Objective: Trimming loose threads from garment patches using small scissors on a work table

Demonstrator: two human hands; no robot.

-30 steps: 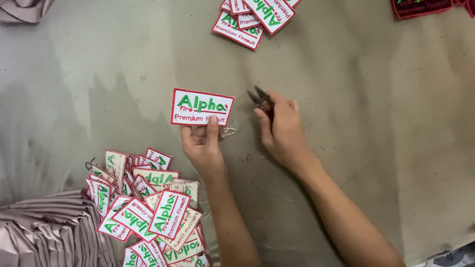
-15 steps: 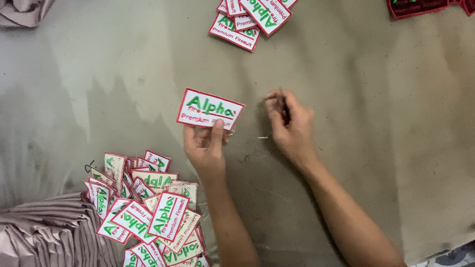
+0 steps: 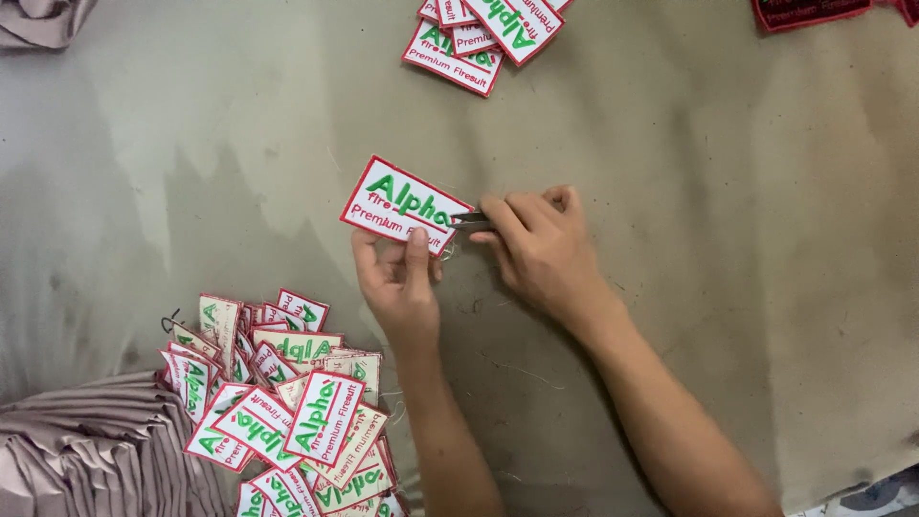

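We see our left hand (image 3: 400, 278) pinching the near edge of a white rectangular patch (image 3: 404, 204) with a red border and green lettering, held tilted over the counter (image 3: 718, 191). Our right hand (image 3: 536, 244) is closed on small metal snips (image 3: 471, 223) whose tip touches the patch's right edge. A heap of matching patches (image 3: 287, 412) lies near left, and another pile (image 3: 479, 33) lies far.

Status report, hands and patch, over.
Left hand pinching patch. Right hand holds snips at its right edge. Nothing in the way.
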